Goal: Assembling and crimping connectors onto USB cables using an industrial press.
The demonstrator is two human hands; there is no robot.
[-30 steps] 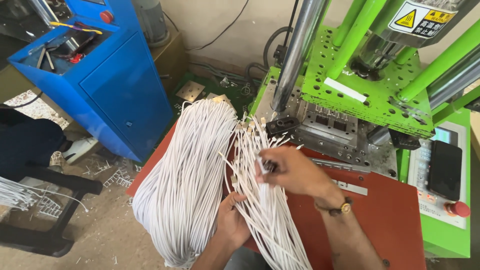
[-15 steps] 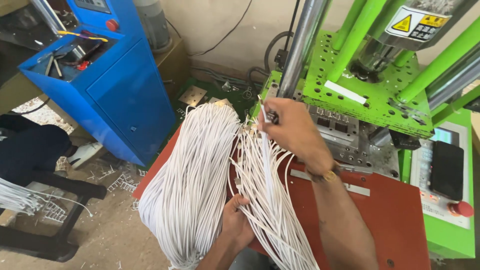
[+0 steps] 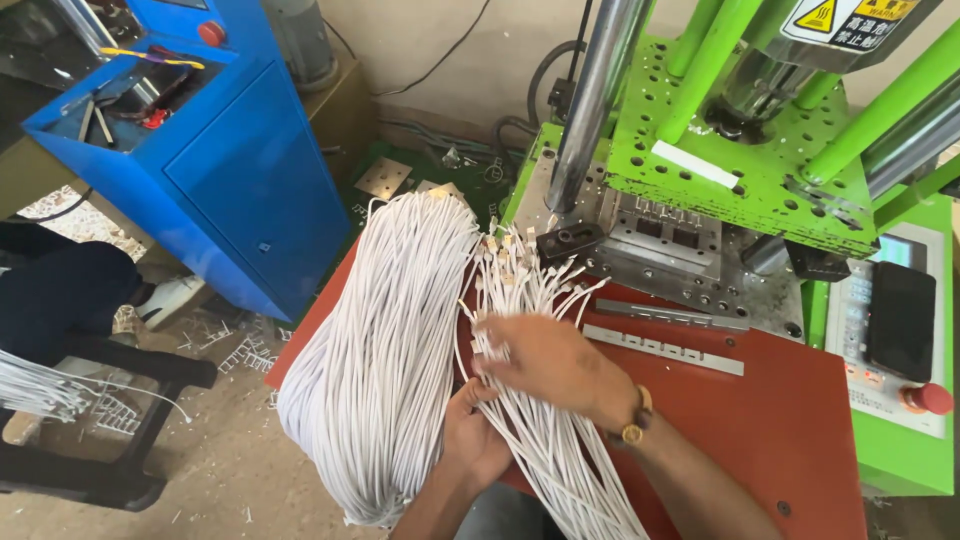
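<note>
A thick bundle of white cables [image 3: 385, 350] lay on a rust-red metal worktable [image 3: 790, 430], beside a thinner sheaf of white cables with pale cream plugs [image 3: 540, 300]. The bright green steel press frame [image 3: 740, 150] carried grey metal mould plates [image 3: 660, 235] and a yellow-and-black warning label [image 3: 850, 18]. A glossy blue metal cabinet [image 3: 240, 170] — with a red button [image 3: 211, 32] — stood nearby; the control panel's black screen [image 3: 900, 320] sat above a red knob [image 3: 930, 398].

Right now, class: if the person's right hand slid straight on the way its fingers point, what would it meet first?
The right hand points left across the thin white cable strands it rests on. Going on, it would probably first meet the thick looped bundle of white cables, though depth is unclear.
</note>
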